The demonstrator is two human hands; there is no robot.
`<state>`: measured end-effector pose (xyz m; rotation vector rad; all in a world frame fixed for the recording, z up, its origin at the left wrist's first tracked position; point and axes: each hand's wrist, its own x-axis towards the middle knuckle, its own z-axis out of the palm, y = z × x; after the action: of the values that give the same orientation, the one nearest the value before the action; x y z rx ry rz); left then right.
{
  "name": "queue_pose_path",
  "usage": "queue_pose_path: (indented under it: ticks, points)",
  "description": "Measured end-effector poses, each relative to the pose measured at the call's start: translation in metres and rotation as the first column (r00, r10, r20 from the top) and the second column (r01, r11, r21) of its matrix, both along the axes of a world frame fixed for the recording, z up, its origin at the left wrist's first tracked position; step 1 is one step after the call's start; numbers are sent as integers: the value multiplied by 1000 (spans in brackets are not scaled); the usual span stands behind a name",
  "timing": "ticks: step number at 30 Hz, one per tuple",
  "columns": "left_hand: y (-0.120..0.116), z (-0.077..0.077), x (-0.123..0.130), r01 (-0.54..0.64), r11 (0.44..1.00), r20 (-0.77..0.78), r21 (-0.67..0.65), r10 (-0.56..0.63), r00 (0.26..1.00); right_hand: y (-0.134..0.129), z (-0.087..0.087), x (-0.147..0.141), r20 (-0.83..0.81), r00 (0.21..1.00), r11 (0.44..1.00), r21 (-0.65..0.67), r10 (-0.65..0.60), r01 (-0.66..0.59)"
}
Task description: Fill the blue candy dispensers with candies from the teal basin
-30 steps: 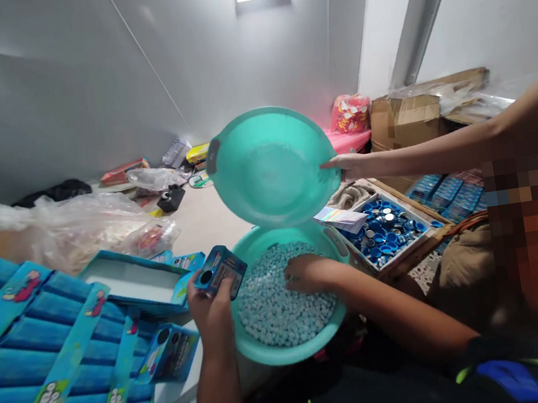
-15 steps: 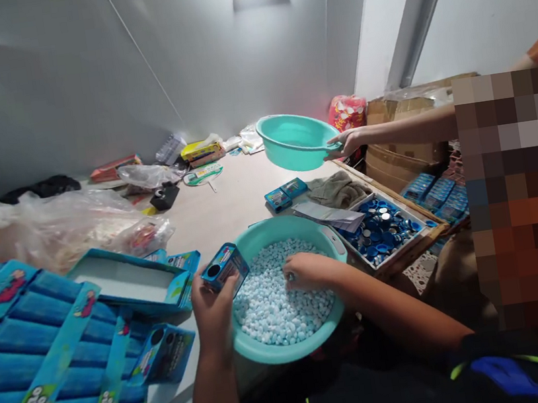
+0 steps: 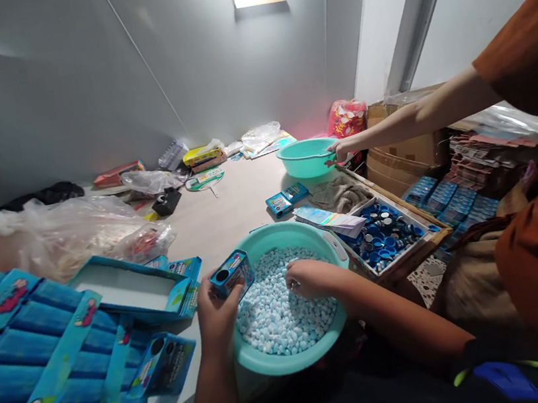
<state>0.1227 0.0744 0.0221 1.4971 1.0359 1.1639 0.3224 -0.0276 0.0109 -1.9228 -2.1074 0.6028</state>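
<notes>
My left hand (image 3: 219,312) is wrapped round a small blue box (image 3: 232,275) with a dark round hole in its end, held tilted over the left rim of a turquoise basin (image 3: 340,335). Small pale blue and white candies (image 3: 281,323) fill much of the basin. Down among the candies, right of the box, is my right hand (image 3: 312,277), its fingers curled together; what they hold is hidden. Left of the basin another blue box (image 3: 166,362) with round holes stands beside an open blue carton (image 3: 131,287).
A co-worker's hand (image 3: 342,150) grips a second turquoise basin (image 3: 306,159) at the table's far right. A tray of blue caps (image 3: 383,232), a grey cloth (image 3: 340,193) and two blue boxes (image 3: 287,199) lie nearer. Blue packs (image 3: 37,367) crowd the left; plastic bags (image 3: 67,230) lie behind.
The co-worker's basin has come down toward the table, and the co-worker leans further into view. My left hand and the blue box have shifted slightly right; my right hand stays among the candies.
</notes>
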Motion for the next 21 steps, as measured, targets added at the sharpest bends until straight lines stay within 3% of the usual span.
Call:
queue_pose_path:
  ticks: [7, 13, 17, 21]
  points:
    - [3, -3, -3, 51, 998, -102, 22, -49, 994, 3, -4, 1, -101, 995, 999, 37, 12, -8]
    - [5, -6, -4, 66, 998, -102, 18, -64, 993, 5, -9, 2, -198, 980, 992, 128, 14, 11]
    - [6, -11, -5, 74, 997, -92, 33, -71, 993, 4, -16, 4, -279, 960, 978, 192, -23, 79]
    - [3, -15, -4, 59, 998, -10, 27, -59, 998, 3, -18, 9, -396, 913, 936, 275, -100, 221]
